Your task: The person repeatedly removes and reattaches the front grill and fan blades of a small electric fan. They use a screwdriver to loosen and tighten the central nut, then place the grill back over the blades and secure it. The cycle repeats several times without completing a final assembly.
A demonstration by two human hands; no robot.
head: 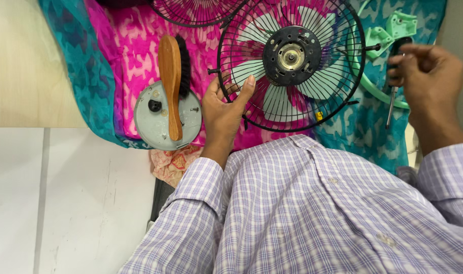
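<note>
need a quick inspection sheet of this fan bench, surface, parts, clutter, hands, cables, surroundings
surface: pink and teal patterned cloth over a pale table.
job's things: black wire fan guard with pale green blades and a dark hub behind it; screwdriver.
clutter: wooden brush lying on a grey round cover; second wire guard at the top edge; pale green plastic parts; orange patterned rag.
grippers: left hand grips the guard's rim; right hand holds the screwdriver's handle.
cables: nothing seen.
surroundings: white tiled floor; person's checked shirt.
</note>
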